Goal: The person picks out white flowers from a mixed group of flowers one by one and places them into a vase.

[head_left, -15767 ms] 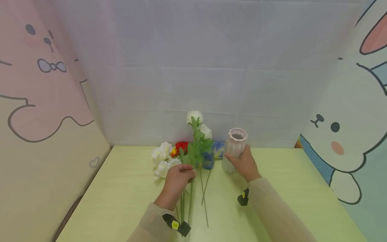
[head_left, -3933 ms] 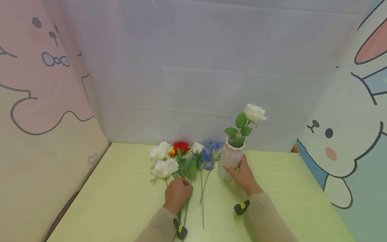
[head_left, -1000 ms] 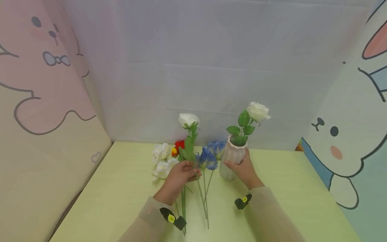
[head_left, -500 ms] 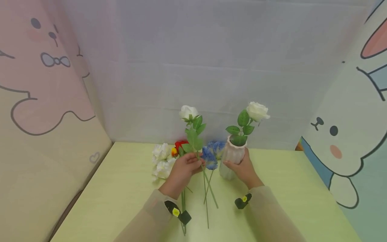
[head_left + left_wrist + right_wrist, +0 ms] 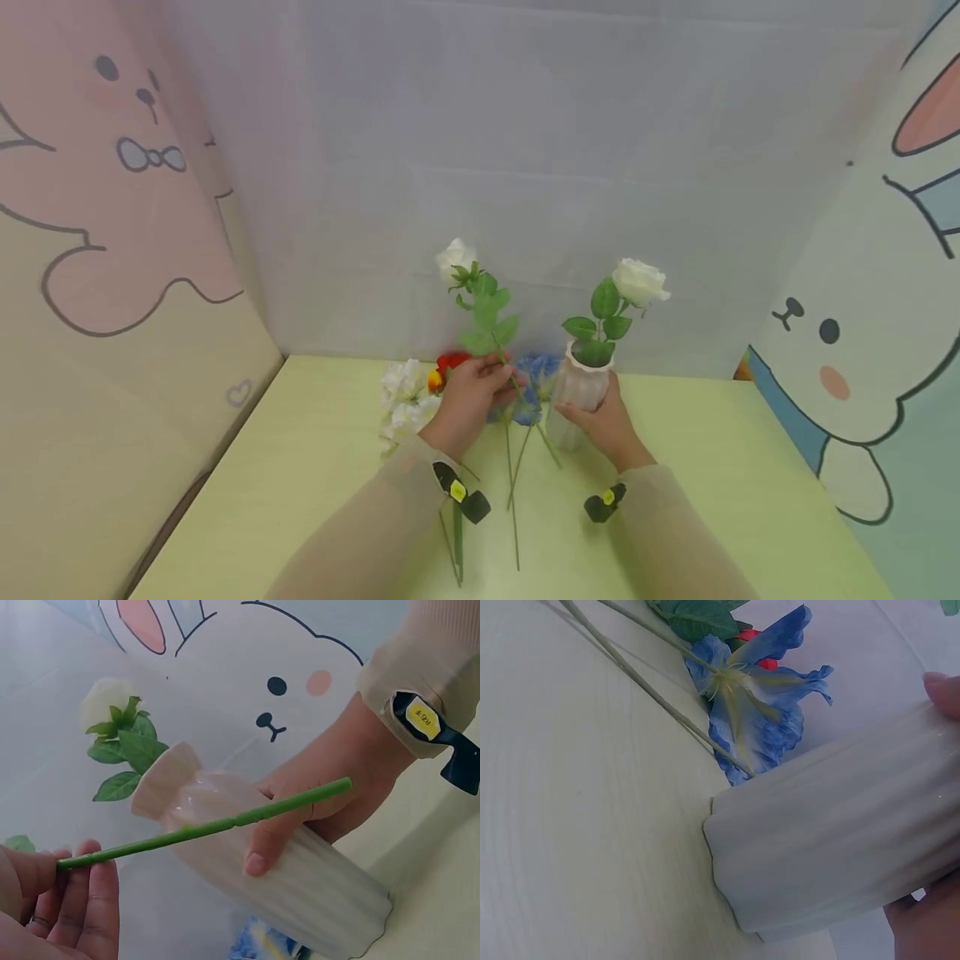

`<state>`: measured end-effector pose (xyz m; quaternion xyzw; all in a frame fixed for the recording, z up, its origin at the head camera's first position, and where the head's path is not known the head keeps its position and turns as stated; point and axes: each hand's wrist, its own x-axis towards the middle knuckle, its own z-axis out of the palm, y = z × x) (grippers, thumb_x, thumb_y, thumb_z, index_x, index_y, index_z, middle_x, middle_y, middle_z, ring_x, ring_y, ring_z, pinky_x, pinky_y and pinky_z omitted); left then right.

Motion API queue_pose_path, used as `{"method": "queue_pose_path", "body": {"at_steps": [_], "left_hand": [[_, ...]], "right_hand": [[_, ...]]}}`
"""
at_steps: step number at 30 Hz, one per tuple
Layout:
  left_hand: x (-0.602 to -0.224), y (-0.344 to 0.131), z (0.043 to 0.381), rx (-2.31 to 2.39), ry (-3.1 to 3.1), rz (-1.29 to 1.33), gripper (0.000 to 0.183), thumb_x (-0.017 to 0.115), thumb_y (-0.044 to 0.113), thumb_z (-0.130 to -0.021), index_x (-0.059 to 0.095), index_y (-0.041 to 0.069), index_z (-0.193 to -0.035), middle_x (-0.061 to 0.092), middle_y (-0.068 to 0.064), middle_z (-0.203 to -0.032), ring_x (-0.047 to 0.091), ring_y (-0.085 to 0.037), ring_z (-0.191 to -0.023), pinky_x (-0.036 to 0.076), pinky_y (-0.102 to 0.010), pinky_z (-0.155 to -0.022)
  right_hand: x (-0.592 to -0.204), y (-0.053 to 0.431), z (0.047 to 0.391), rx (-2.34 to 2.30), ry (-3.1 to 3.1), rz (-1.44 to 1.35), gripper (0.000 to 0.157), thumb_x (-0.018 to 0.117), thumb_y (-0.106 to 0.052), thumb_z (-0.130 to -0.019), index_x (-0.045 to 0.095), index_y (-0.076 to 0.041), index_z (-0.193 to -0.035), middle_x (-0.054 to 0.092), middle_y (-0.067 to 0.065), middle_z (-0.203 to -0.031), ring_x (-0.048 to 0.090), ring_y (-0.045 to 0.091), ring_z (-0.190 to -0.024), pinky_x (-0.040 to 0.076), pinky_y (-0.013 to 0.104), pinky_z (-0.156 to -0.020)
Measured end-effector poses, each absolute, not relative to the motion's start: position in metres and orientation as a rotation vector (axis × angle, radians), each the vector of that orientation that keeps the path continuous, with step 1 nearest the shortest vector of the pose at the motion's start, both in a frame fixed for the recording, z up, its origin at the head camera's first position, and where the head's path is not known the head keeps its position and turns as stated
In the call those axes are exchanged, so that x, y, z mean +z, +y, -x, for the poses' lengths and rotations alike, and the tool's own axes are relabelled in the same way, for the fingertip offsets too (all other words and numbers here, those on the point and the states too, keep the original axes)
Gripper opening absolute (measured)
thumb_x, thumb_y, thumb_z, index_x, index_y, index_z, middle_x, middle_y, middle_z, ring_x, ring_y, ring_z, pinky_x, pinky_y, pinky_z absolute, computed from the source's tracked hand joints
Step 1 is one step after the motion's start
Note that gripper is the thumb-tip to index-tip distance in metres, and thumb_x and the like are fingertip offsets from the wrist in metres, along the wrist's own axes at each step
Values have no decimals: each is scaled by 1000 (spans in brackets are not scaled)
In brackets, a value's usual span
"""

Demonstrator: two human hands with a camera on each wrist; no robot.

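My left hand (image 5: 472, 400) pinches the green stem of a white rose (image 5: 456, 262). Its bloom is up by the back wall and the stem slants down to the right, its lower end crossing in front of the vase in the left wrist view. My right hand (image 5: 609, 425) grips a pale pink fluted vase (image 5: 573, 400) from the right side, thumb across its front. Another white rose (image 5: 639, 282) with green leaves stands in the vase, leaning right. The vase's foot (image 5: 739, 877) is at the tabletop in the right wrist view.
On the yellow table (image 5: 315, 467) lie white flowers (image 5: 405, 392), a red flower (image 5: 452, 362), an orange-yellow bloom (image 5: 435, 382) and blue flowers (image 5: 540, 367), partly behind my left hand. Loose stems (image 5: 515, 517) point toward me. A white cloth wall stands behind.
Earlier the vase held no flower; later one white rose stood in it. My left hand has since lifted a second white rose from the pile, upward and slightly right. My right hand stays on the vase.
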<state>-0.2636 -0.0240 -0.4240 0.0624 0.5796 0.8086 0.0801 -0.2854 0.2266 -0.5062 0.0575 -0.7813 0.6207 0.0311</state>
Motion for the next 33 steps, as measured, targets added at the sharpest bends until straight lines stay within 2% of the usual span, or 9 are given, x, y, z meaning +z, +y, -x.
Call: {"method": "queue_pose_path", "body": {"at_steps": [11, 19, 26, 33], "left_hand": [[-396, -7, 283, 2450, 1849, -262, 23, 61, 10, -105, 62, 6, -128, 67, -13, -106, 70, -27, -97, 57, -38, -92], [-372, 0, 292, 2543, 1845, -351, 20, 60, 7, -105, 60, 3, -125, 66, -12, -102, 66, -39, -106, 57, -39, -92], [-355, 0, 299, 2566, 1948, -477, 17, 60, 5, -105, 60, 4, -121, 66, -13, -100, 69, -32, -101, 57, -39, -92], [-336, 2, 305, 2582, 1991, -524, 16, 60, 5, -104, 60, 4, -121, 66, -17, -106, 69, -29, -101, 58, -36, -91]], "right_hand": [[-510, 231, 283, 1856, -2368, -241, 90, 84, -13, -87, 22, -10, -151, 52, 21, -131, 57, 32, -114, 50, 42, -94], [-509, 230, 285, 1875, -2361, -258, 92, 86, -15, -86, 22, -13, -153, 50, 19, -136, 55, 33, -119, 47, 48, -100], [-506, 227, 284, 1901, -2383, -237, 96, 86, -20, -87, 18, -15, -155, 49, 20, -138, 55, 36, -121, 48, 51, -99], [-506, 227, 284, 1912, -2399, -228, 96, 86, -22, -87, 18, -16, -155, 51, 21, -134, 56, 37, -118, 50, 49, -96]]}}
